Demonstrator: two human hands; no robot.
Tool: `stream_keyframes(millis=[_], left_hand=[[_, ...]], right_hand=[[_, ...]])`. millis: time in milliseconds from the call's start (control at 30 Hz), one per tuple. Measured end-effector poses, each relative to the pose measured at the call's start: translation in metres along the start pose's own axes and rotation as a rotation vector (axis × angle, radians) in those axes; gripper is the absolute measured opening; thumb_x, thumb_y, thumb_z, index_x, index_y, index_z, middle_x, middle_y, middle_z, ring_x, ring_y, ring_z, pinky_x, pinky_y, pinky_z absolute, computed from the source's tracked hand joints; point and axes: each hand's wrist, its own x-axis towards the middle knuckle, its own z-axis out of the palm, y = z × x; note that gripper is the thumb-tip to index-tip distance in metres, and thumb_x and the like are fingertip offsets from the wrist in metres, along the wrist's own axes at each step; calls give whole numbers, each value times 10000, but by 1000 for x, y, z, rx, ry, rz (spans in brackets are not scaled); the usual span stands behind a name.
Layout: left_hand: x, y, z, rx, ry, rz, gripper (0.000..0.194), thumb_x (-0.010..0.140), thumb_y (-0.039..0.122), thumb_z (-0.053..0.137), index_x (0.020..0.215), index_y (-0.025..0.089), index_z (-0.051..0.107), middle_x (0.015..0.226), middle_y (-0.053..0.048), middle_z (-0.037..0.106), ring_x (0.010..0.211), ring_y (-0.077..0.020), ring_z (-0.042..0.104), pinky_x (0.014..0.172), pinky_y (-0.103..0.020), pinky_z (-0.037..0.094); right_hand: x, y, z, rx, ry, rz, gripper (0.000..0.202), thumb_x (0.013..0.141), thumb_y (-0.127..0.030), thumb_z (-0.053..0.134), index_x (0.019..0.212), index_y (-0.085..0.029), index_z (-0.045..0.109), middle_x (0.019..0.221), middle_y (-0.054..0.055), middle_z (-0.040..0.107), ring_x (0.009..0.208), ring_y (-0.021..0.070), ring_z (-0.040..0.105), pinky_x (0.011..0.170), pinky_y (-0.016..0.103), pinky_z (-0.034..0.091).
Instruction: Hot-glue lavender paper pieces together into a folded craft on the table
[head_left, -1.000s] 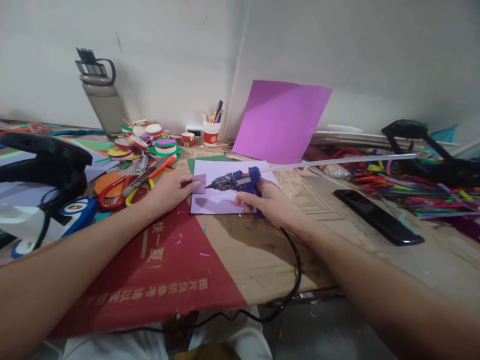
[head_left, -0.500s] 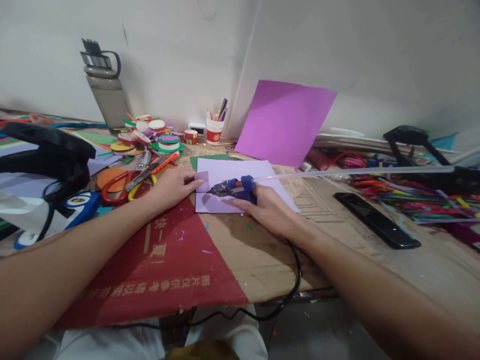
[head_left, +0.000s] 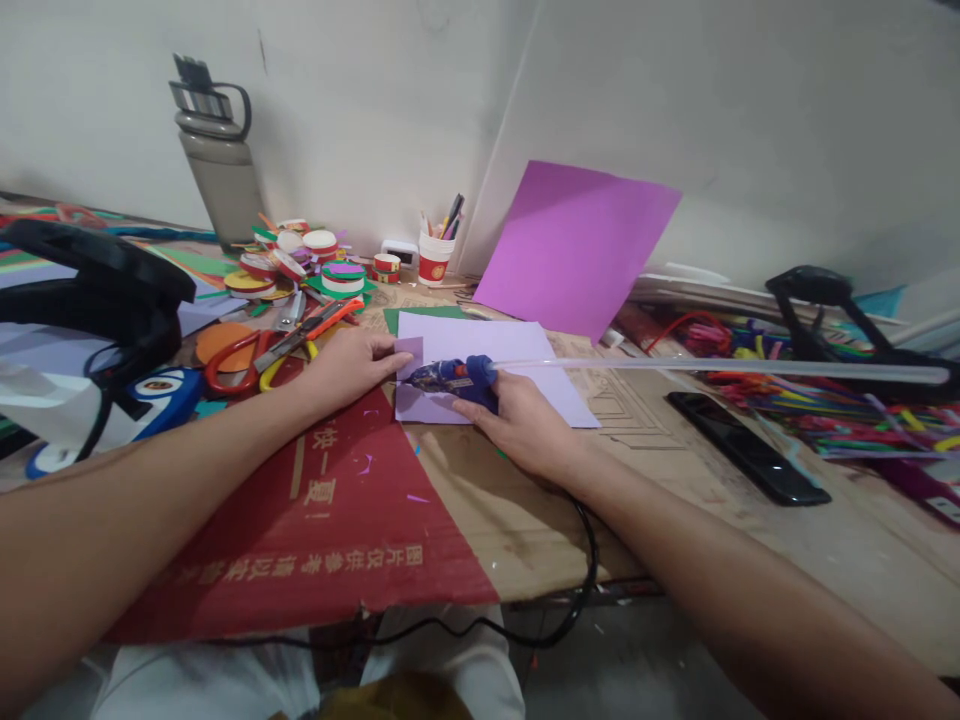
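Observation:
A light purple sheet (head_left: 517, 345) lies on the cardboard in front of me. My left hand (head_left: 356, 365) is closed at its left edge, its fingertips pinching a small darker purple paper piece (head_left: 409, 352). In my right hand (head_left: 525, 415) is a blue glue gun (head_left: 457, 380), gripped with its nozzle pointing left, close to the small piece. A long clear glue stick (head_left: 637, 364) sticks out of the gun's back to the right. The gun's black cord (head_left: 592, 560) hangs past the table edge.
Scissors (head_left: 232, 365), an orange cutter (head_left: 330, 318) and paper-topped rolls (head_left: 341, 280) lie at the left. A bottle (head_left: 221, 175), a pen cup (head_left: 435, 258) and a bright purple sheet (head_left: 577, 245) stand behind. The phone (head_left: 746, 445) and colourful pipe cleaners (head_left: 810, 400) are at the right.
The glue gun and my right hand have shifted slightly left, bringing the nozzle nearer the left fingertips. The glue stick's far end has swung lower. The camera view has shifted a little.

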Motion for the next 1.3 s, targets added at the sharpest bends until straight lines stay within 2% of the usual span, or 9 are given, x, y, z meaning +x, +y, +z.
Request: stream_keyframes(millis=[233,667,933,1300], left_hand=[[0,2,-1,-57,6,0,347,845,427,501,820,147,704,719,-13,697,661,-156,548,638,-241,384],[1,1,1,30,8,-2,366,851,427,485,657,147,620,584,9,579,584,-124,481,548,-244,279],[1,2,1,6,1,-6,352,845,413,489,621,154,571,542,21,521,559,-114,443,541,-254,260],[3,1,2,8,17,-3,362,840,418,491,598,155,547,549,19,529,559,-114,454,532,-247,262]], right_hand=[[1,0,3,-54,3,-32,320,908,-363,533,1127,-149,628,1084,134,684,990,251,622,859,355,442],[-1,-2,5,-130,33,-73,304,921,-348,518,1120,-150,636,1067,128,693,986,240,634,841,340,445],[-6,0,-1,-214,27,-34,311,928,-374,504,1059,-133,649,1000,145,701,968,258,637,825,353,449],[-2,-3,6,-194,32,-68,287,928,-357,508,1079,-157,649,1021,122,705,946,240,640,813,327,448]])
